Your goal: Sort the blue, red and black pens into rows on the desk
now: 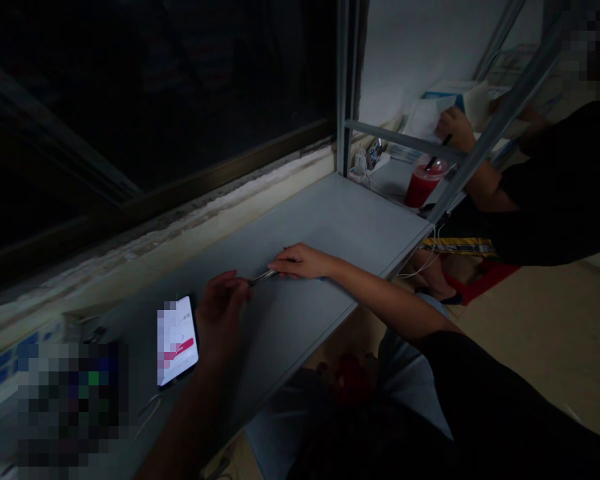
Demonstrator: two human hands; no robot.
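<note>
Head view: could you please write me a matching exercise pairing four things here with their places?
1 phone
2 red drink
3 metal tool
4 white box

A between left hand and right hand
B at a co-worker's hand
C lit, left of the left hand
D beyond the metal post, with a straw

Pairs: 1-C, 2-D, 3-A, 4-B

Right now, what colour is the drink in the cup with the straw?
Red; the cup shows best in the head view.
</note>
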